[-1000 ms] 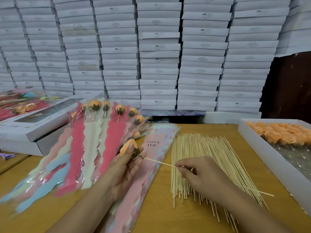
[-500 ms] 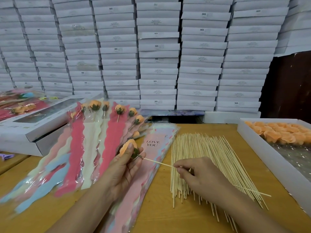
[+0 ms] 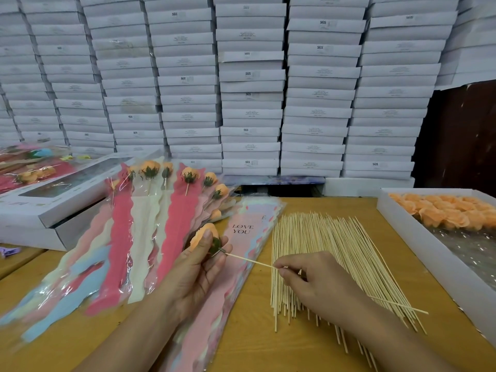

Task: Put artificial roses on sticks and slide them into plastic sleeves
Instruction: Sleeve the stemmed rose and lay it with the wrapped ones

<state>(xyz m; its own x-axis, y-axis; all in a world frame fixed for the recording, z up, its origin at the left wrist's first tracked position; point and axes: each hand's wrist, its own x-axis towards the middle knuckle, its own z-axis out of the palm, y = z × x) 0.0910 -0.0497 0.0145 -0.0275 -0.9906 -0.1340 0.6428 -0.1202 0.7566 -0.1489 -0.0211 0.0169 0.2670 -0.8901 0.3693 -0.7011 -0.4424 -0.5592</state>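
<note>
In the head view, the fingers of the left hand are curled round a small orange artificial rose with a green calyx, thumb over the petals, so that the stub under the calyx faces right toward the other hand. The right hand pinches a thin pale wooden stick between thumb and fingertips, close to its front part; the grip that near the tip probably gives better aim. The stick's tip meets the base of the rose, though whether it has gone in cannot be told. Its long tail runs back under the palm and out to the right. This looks like the mounting step, with the sleeving not yet begun for this flower.

Directly under the right hand lies the loose pile of bare wooden sticks on the yellow wooden table, within easy reach for the next pick. Just left of it, under the left hand, lies the stack of empty pink plastic sleeves printed "LOVE YOU", likely where the mounted rose goes next. Further left, finished roses in red, cream and blue sleeves are fanned out, leaning on a flat white windowed box. At the right edge an open white tray of loose orange roses serves as supply. Stacked white cartons fill the wall behind.
</note>
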